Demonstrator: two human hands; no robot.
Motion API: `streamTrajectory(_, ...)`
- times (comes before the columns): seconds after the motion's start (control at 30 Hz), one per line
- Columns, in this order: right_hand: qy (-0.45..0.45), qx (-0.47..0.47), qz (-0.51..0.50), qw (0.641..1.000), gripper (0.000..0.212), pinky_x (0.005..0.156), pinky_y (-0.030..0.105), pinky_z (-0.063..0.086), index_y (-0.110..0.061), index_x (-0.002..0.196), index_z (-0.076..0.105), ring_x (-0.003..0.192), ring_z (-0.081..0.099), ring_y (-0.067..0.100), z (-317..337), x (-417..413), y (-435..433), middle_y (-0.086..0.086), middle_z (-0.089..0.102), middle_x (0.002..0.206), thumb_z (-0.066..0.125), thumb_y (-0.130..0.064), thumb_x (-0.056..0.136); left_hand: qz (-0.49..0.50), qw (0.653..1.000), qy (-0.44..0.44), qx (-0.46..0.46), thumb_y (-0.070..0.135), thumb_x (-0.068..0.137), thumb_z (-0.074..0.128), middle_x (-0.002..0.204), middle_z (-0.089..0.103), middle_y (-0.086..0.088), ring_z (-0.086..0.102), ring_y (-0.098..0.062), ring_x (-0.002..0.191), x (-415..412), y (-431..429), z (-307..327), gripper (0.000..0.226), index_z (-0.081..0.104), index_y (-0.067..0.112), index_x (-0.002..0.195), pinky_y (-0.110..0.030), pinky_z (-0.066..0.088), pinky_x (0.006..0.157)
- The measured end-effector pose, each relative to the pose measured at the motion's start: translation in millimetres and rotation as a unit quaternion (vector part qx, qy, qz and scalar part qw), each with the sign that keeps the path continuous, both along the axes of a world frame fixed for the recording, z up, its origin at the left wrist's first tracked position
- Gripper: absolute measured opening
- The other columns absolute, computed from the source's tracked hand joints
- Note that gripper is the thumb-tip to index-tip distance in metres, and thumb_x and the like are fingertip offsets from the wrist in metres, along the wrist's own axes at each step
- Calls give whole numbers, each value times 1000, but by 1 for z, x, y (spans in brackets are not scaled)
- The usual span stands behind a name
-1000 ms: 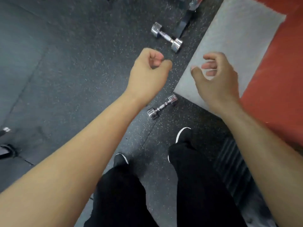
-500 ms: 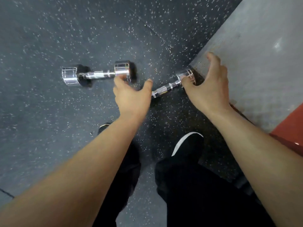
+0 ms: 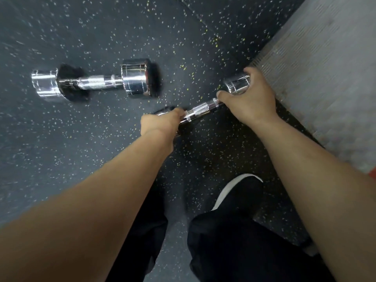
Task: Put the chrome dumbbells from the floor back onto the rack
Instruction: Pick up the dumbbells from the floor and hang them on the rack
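Note:
Two chrome dumbbells lie on the dark speckled floor. The larger dumbbell (image 3: 93, 83) lies alone at the upper left, untouched. The smaller dumbbell (image 3: 200, 109) lies slanted in the middle. My left hand (image 3: 160, 122) grips its near, lower-left end, which the hand mostly hides. My right hand (image 3: 251, 100) curls round its far, upper-right head, next to the edge of the grey mat. No rack is in view.
A grey textured mat (image 3: 329, 64) covers the floor at the upper right, with a strip of red at the right edge. My legs in black trousers and a black shoe (image 3: 242, 192) with a white sole stand just below the hands.
The view has dropped closer to the floor. Both hands, which were reaching with spread fingers, have closed round the two ends of the smaller dumbbell.

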State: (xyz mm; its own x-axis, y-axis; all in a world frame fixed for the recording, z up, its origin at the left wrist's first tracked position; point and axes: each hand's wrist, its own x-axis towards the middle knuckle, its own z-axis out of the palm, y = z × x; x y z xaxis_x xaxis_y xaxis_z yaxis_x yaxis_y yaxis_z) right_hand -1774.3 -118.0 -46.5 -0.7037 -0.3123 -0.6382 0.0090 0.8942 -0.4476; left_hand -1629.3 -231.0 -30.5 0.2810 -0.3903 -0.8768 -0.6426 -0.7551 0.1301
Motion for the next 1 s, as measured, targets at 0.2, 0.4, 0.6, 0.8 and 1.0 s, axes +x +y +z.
streamTrajectory(0.2,27,0,-26,999,75,102,39,53,-19,140,57,109,69,20,-6,3,-8,-4,73,117,85,-45,75,-51,998,-16,-40,48,80,83,108,54,-5,53,-29,95,7,3,-9,61,39,15,108,-44,55,97)
streamTrajectory(0.4,69,-48,-50,995,74,84,6,50,-17,145,55,85,64,-7,40,-2,-12,-19,67,96,84,-37,80,-72,990,18,-124,58,66,84,117,65,-8,67,-30,99,8,-3,28,72,49,16,113,-49,58,95)
streamTrajectory(0.6,147,-148,-112,971,64,87,19,56,-20,136,62,87,68,-4,215,-14,-20,-18,71,99,81,-43,80,-110,950,123,-265,55,53,86,84,76,3,75,-19,73,-21,-39,187,68,69,16,106,-48,64,79)
streamTrajectory(0.8,202,-234,-175,935,68,88,24,56,-20,139,61,82,67,-3,493,-50,-18,-14,75,95,81,-43,79,-182,906,190,-332,60,53,84,88,78,0,76,-25,81,-73,-59,469,73,72,18,111,-50,62,84)
streamTrajectory(1.0,309,-375,-199,851,77,73,5,45,-22,149,53,63,61,-10,801,-88,-3,-32,60,57,85,-34,80,-205,810,314,-450,37,75,80,65,70,7,56,1,53,-119,-54,798,73,56,11,138,-27,52,68)
